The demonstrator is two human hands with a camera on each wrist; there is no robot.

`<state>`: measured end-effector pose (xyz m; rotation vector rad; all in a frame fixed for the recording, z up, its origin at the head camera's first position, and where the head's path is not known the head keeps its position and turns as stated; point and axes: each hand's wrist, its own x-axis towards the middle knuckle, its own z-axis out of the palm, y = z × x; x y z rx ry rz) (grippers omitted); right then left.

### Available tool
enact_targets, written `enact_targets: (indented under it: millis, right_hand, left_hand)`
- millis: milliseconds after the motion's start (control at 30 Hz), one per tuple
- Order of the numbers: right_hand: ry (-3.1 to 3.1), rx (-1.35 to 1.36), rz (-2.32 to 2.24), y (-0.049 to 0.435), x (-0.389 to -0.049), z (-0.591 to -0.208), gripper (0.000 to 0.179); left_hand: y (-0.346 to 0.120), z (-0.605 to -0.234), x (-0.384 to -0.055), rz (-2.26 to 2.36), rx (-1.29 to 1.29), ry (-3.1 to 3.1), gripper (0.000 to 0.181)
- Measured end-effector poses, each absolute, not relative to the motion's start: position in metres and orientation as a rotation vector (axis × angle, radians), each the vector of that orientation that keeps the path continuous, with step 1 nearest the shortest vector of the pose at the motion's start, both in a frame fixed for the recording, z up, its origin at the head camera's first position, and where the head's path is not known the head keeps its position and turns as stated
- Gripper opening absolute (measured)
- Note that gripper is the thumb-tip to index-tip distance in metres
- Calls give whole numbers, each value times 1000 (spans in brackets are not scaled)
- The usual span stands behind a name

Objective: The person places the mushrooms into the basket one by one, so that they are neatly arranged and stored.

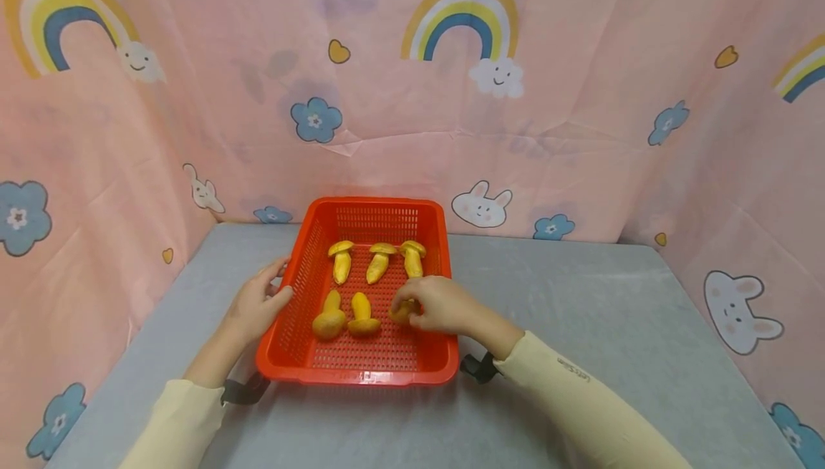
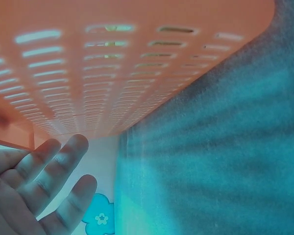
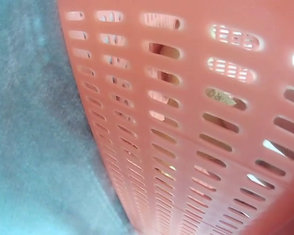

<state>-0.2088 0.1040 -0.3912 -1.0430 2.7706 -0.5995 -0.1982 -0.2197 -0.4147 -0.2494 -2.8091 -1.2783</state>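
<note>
A red plastic basket (image 1: 361, 376) with slotted walls stands on the grey table. Several yellow mushrooms lie inside it in two rows, such as one mushroom (image 1: 341, 263) at the back left and another mushroom (image 1: 363, 315) in front. Reaching over the right wall, my right hand (image 1: 440, 304) pinches a mushroom (image 1: 402, 312) at the front right, partly covered by the fingers. My left hand (image 1: 256, 302) is at the basket's left rim, its fingers (image 2: 63, 164) loosely extended beside the outer wall. The right wrist view shows only the slotted basket wall (image 3: 186, 132) and table, not the hand.
The grey table (image 1: 554, 311) extends to both sides of the basket. Behind it hangs a pink cloth (image 1: 387, 161) with rainbows, rabbits and flowers, which also closes off the left and right sides. Dark straps (image 1: 246, 389) are around both wrists.
</note>
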Motion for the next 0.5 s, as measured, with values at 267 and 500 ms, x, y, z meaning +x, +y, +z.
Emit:
enact_targets:
  millis: [267,500]
  right_hand:
    - [2804,-1068,-521,100,-210,-392,21]
    - [2807,-1079,-450,100,-209,-392,20]
  left_hand:
    - [-219,-415,-198,-1273,-246,-2814,58]
    - [-219,-413,-198,-1288,-240,-2815,58]
